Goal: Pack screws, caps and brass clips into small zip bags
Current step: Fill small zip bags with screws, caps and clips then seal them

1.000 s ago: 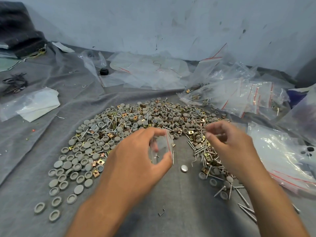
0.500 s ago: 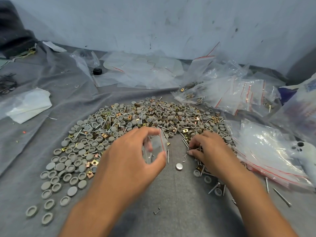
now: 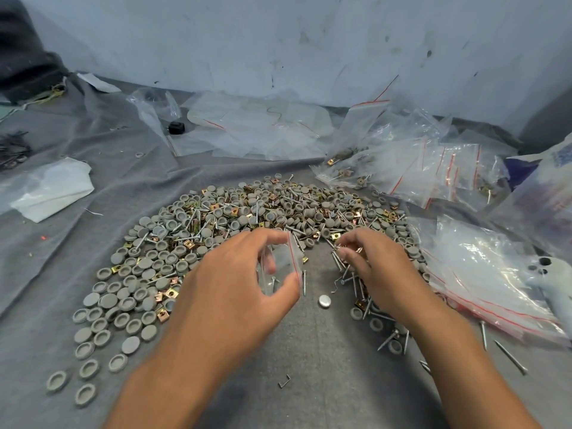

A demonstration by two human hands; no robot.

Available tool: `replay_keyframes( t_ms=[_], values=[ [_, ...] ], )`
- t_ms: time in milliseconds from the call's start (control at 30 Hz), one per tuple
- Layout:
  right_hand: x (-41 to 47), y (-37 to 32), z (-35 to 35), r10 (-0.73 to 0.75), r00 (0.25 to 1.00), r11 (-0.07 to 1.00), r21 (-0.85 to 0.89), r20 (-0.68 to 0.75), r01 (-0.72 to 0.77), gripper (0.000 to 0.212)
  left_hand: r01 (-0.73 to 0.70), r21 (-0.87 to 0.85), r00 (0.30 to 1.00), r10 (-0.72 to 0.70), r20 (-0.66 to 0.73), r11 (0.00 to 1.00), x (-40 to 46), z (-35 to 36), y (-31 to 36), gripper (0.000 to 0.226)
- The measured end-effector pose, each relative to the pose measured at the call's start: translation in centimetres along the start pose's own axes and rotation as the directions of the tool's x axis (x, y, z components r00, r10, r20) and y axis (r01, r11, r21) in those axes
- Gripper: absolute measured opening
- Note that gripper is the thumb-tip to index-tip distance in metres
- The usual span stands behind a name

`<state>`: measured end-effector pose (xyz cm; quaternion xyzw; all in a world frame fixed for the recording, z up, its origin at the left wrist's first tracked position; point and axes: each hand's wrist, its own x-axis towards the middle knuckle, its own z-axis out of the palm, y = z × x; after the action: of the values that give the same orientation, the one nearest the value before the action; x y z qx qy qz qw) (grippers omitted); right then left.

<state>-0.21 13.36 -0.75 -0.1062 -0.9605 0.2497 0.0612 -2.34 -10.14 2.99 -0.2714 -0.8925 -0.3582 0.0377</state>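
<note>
A wide heap of grey caps [image 3: 145, 274], brass clips [image 3: 189, 244] and silver screws [image 3: 356, 283] lies spread on the grey cloth [image 3: 309, 366]. My left hand [image 3: 229, 292] holds a small clear zip bag [image 3: 280, 264] with a red seal line between thumb and fingers, mouth up; a screw shows inside it. My right hand [image 3: 374, 267] is just right of the bag, over the screws, with its fingertips pinching a few screws. A single screw [image 3: 304, 281] lies between the hands.
Filled and empty zip bags [image 3: 418, 171] pile up at the back right and along the right [image 3: 483, 283]. A white wall [image 3: 278, 41] closes the back. A small silver disc [image 3: 324, 301] and a bent staple [image 3: 284, 382] lie on the cloth near me. A white folded sheet [image 3: 49, 190] lies at left.
My right hand dropped from the air onto the screw pile, then lifted slightly with screws pinched in its fingertips. My left hand kept holding the bag in about the same place.
</note>
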Motion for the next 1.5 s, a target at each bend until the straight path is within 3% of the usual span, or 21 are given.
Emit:
replay_keyframes(
  t_ms=[167,267,467,633,800,867,933,1033,1100,1200,1367,1500],
  values=[
    [-0.7,-2.9,2.1,-0.034,0.998,0.999,0.034,0.057,0.032,0.009,-0.012,0.0,1.0,0.012,-0.01,1.0,0.0,0.0,-0.1,0.049],
    [-1.2,-4.0,3.4,-0.049,0.999,0.994,-0.102,0.012,0.05,0.017,-0.015,-0.002,1.0,0.015,-0.022,1.0,0.0,0.1,-0.2,0.054],
    [-1.2,-4.3,4.1,0.04,0.999,0.987,-0.154,-0.012,-0.042,0.026,-0.016,-0.006,0.999,0.016,-0.03,1.0,0.0,0.0,-0.6,0.053],
    [-1.7,-4.0,2.8,-0.008,0.999,0.966,-0.256,0.049,0.021,0.012,-0.019,-0.002,0.999,0.019,-0.046,1.0,0.0,0.0,-0.9,0.051],
    [-2.1,-4.2,2.7,-0.073,0.994,0.947,-0.305,0.085,0.096,0.013,-0.025,0.016,0.999,0.026,-0.042,1.0,0.0,0.0,-0.9,0.052],
    [-1.9,-4.2,2.7,-0.081,0.996,0.981,-0.172,0.042,0.087,0.008,-0.029,0.025,0.999,0.03,-0.039,0.999,0.0,0.0,-0.8,0.053],
    [-1.6,-4.2,2.1,-0.068,0.996,0.99,0.119,-0.06,0.074,0.004,-0.035,0.028,0.999,0.036,-0.033,0.999,0.0,0.0,-0.7,0.052],
    [-1.6,-5.1,0.6,-0.11,0.954,0.805,0.538,-0.281,0.251,0.005,-0.035,0.042,0.999,0.036,-0.031,0.999,0.0,0.1,-0.6,0.045],
    [-2.3,-6.3,-0.1,-0.185,0.928,0.656,0.663,-0.322,0.361,0.005,-0.038,0.045,0.999,0.039,-0.03,0.998,0.1,0.3,-0.5,0.04],
    [-3.3,-7.6,0.0,-0.297,0.906,0.637,0.644,-0.302,0.424,0.011,-0.047,0.074,0.998,0.049,-0.024,0.996,0.2,0.4,-0.1,0.028],
    [-3.7,-7.8,0.8,-0.347,0.903,0.803,0.416,-0.254,0.426,0.009,-0.049,0.045,0.998,0.05,-0.023,0.998,0.1,0.4,0.2,0.029],
    [-3.9,-7.6,0.8,-0.378,0.879,0.843,0.286,-0.29,0.456,0.014,-0.05,0.046,0.999,0.05,0.0,0.998,0.0,0.3,0.2,0.024]
  ],
)
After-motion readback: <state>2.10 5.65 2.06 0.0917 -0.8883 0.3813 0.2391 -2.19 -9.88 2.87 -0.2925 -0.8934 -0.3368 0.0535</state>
